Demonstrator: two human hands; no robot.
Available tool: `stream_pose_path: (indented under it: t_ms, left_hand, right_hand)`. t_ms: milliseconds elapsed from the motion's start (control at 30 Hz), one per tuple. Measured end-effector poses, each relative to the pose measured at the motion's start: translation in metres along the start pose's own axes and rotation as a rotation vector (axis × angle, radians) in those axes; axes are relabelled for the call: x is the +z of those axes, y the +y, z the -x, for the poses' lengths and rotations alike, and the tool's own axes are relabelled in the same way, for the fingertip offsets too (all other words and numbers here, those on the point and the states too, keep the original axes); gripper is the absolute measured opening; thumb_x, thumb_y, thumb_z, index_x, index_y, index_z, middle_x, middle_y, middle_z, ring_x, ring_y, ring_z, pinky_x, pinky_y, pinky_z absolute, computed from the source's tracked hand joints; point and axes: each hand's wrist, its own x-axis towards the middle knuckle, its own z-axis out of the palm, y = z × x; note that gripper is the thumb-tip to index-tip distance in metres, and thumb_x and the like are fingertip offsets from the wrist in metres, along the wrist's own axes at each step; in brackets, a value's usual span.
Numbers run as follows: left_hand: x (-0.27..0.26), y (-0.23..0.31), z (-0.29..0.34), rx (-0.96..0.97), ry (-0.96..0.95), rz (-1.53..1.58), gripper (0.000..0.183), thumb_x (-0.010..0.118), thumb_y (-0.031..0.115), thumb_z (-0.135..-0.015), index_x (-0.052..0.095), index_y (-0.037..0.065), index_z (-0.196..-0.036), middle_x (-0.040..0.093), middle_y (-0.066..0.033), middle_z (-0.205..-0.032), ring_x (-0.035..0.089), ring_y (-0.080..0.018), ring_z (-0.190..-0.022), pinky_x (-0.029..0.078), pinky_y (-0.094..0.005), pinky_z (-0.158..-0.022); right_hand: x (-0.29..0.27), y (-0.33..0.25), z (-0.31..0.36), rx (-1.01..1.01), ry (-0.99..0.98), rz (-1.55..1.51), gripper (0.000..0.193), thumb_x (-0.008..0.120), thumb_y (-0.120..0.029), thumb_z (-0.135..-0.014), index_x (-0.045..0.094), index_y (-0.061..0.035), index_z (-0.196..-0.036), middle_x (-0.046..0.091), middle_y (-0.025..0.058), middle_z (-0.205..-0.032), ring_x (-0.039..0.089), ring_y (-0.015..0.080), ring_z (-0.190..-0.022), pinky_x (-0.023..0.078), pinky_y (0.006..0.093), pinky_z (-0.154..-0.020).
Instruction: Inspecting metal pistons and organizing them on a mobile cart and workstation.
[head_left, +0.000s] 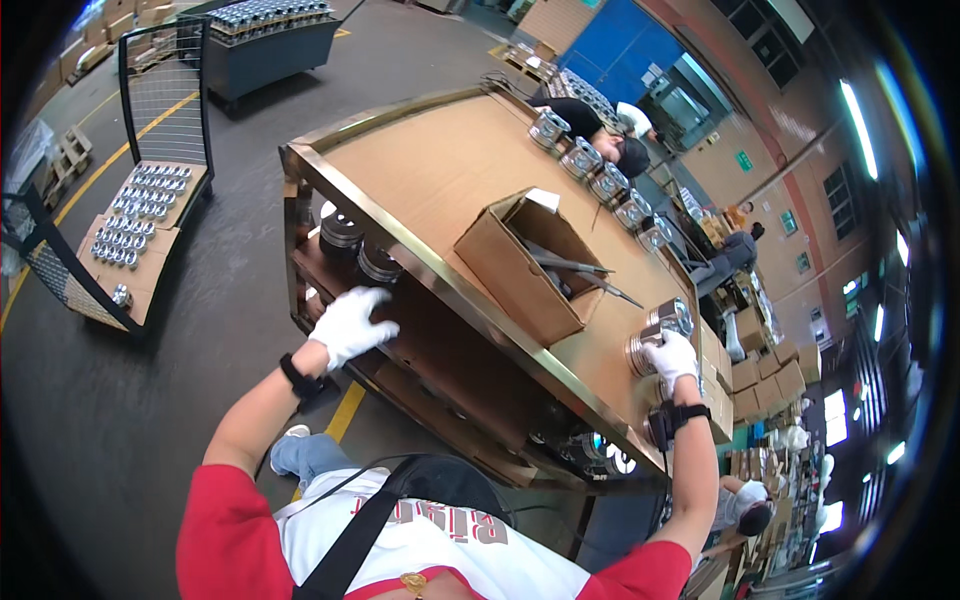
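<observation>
My left hand (350, 328), in a white glove, hangs in the air off the near edge of the workbench (400, 160). Its fingers are spread and nothing is in them. Closest to it are dark-sided metal pistons (379, 262) on the shelf below the top. At the bench's right end my gloved right hand (674, 357) is closed on the side of a silver piston (640, 352); the glove covers part of it. Just beyond stands another piston (672, 316). A cardboard box (530, 270) with pointed metal tools (572, 262) sticking out sits on the bench between my hands.
A row of pistons (608, 184) lines the bench's far edge. Left on the floor is a mesh-sided cart (165, 235) with several pistons; behind it stands a grey bin cart (275, 65). People work beyond the bench, one in black (575, 115). Cardboard boxes (770, 380) are stacked at right.
</observation>
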Motion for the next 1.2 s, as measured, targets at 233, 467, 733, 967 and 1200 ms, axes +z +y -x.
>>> stream_pose_path:
  t_ms: [233, 467, 733, 967, 1200]
  left_hand:
    - [0.002, -0.035, -0.111, 0.185, 0.073, -0.558, 0.078, 0.063, 0.058, -0.084, 0.048, 0.011, -0.144, 0.050, -0.0129, -0.147, 0.041, -0.0359, -0.138, 0.032, -0.0481, -0.115]
    - [0.062, -0.012, -0.156, 0.212, 0.267, -0.427, 0.067, 0.057, 0.053, -0.090, 0.050, 0.011, -0.141, 0.055, -0.0097, -0.143, 0.048, -0.0322, -0.133, 0.038, -0.0461, -0.111]
    - [0.052, -0.039, -0.188, 0.192, 0.405, -0.245, 0.055, 0.054, 0.045, -0.093, 0.055, 0.013, -0.137, 0.059, -0.0098, -0.138, 0.054, -0.0312, -0.126, 0.043, -0.0437, -0.107]
    - [0.054, -0.064, -0.222, 0.184, 0.419, -0.113, 0.045, 0.051, 0.037, -0.096, 0.060, 0.014, -0.133, 0.063, -0.0098, -0.133, 0.060, -0.0302, -0.120, 0.048, -0.0415, -0.102]
    - [0.080, -0.109, -0.244, 0.622, -0.167, 0.559, 0.048, 0.056, 0.012, -0.091, 0.051, 0.018, -0.138, 0.045, -0.0040, -0.150, 0.034, -0.0277, -0.145, 0.030, -0.0384, -0.119]
  right_hand:
    - [-0.044, -0.078, 0.115, -0.371, 0.298, -0.283, 0.039, 0.077, -0.018, -0.078, 0.068, -0.0025, -0.113, 0.067, 0.0153, -0.111, 0.066, 0.0305, -0.101, 0.052, 0.0383, -0.091]
    - [-0.020, -0.116, 0.257, -0.463, 0.175, -0.316, 0.046, 0.079, -0.012, -0.078, 0.064, -0.0008, -0.120, 0.067, 0.0153, -0.113, 0.067, 0.0248, -0.094, 0.053, 0.0358, -0.086]
    - [0.040, -0.227, 0.271, -0.051, -0.244, -1.216, 0.036, 0.073, -0.003, -0.088, 0.065, 0.0027, -0.122, 0.071, 0.0096, -0.113, 0.066, 0.0193, -0.099, 0.053, 0.0306, -0.089]
    - [0.138, -0.251, 0.138, -0.296, -0.079, -0.791, 0.052, 0.074, -0.037, -0.088, 0.064, 0.0021, -0.121, 0.070, 0.0187, -0.115, 0.067, 0.0330, -0.105, 0.052, 0.0404, -0.094]
    - [0.201, -0.195, 0.029, -0.652, 0.116, -0.709, 0.056, 0.039, -0.039, -0.107, 0.032, -0.0048, -0.152, 0.036, 0.0137, -0.156, 0.036, 0.0269, -0.143, 0.029, 0.0391, -0.120]
